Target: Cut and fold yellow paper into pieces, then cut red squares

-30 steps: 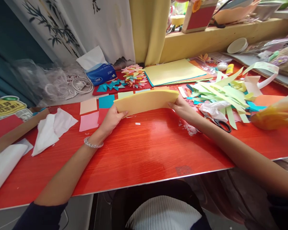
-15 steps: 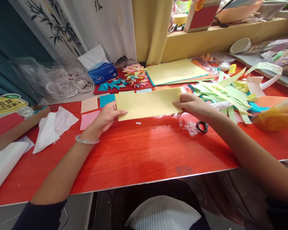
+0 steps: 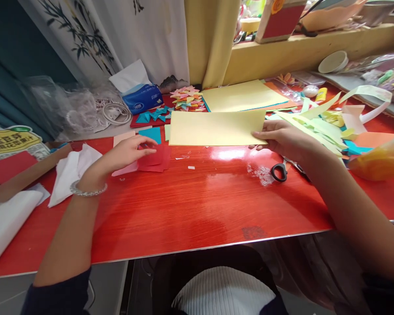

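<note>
A pale yellow paper strip (image 3: 216,127) is held up over the red table, its right end pinched between the thumb and fingers of my right hand (image 3: 277,138). My left hand (image 3: 126,154) is off the strip, fingers apart and holding nothing, above small paper squares. Among these are red squares (image 3: 156,159), a blue square (image 3: 152,134) and a partly covered pink one (image 3: 125,169). Black-handled scissors (image 3: 279,172) lie below my right wrist, partly hidden by the forearm.
Green paper strips (image 3: 318,129) heap at the right. Behind stand a stack of yellow sheets (image 3: 239,97), a folded-paper pile (image 3: 188,98) and a blue tissue pack (image 3: 143,99). White tissues (image 3: 68,173) and a cardboard box (image 3: 29,173) lie left. The table's edge (image 3: 216,246) runs nearest me.
My left hand has let go of the yellow strip and moved left over the squares. The strip has shifted slightly right and up with my right hand. More of the scissors shows.
</note>
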Available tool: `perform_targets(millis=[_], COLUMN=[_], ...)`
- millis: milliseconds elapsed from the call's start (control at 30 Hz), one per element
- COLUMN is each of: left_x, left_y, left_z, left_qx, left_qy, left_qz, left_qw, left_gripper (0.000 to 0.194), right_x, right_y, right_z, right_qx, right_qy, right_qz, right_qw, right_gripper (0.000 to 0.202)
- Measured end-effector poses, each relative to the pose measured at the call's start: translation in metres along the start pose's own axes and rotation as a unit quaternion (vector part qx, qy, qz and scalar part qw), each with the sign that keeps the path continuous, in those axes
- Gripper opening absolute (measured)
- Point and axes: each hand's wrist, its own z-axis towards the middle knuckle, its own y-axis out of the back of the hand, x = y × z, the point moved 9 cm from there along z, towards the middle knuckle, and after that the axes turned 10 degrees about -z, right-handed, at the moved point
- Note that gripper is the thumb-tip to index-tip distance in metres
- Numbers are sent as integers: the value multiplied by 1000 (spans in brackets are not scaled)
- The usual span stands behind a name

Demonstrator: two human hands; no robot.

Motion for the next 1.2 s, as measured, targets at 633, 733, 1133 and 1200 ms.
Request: perform_targets(millis=[633,733,1133,1200], left_x=[25,7,-30,-29], left_y=[51,41,-39,-45], left_z=[-11,-12,-21,-22], left_qx=[-192,-185,-134,-119], left_qy=[30,-1,90,109], left_qz=[-72,-224,-249,-295], left_qw=[978,957,955,942], left_gripper=[19,23,41,46], right_x=[-13,-15,-12,-13], right_y=[9,0,-24,-23], right_z=[-1,-2,-10,-10], right_qx=[33,41,121,120], right_qy=[-46,-48,-77,-80], right_qz=[42,31,59,66], right_qw=[997,998,988,987], right_gripper=[17,26,37,36])
